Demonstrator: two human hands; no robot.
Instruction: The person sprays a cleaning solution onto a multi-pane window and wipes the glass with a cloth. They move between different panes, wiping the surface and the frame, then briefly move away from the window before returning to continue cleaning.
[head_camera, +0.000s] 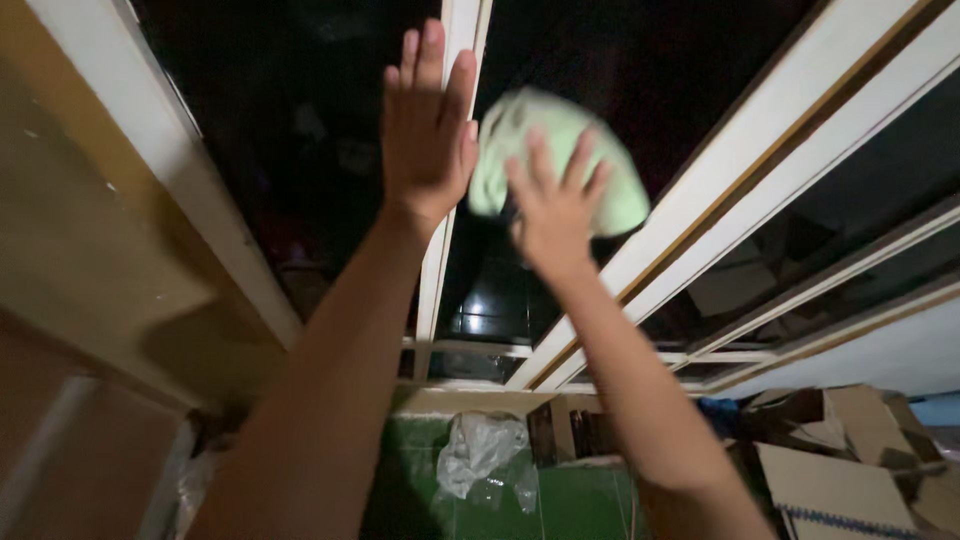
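The left hand (428, 125) lies open and flat, fingers together, against the dark window pane (290, 130) beside the white frame bar (452, 150). Just right of it, the right hand (555, 205) presses a pale green cloth (560, 140) to the glass with fingers spread; motion blurs the cloth's edges. Below, a crumpled plastic bag (483, 455) and cardboard boxes (840, 460) sit dim, partly cut off.
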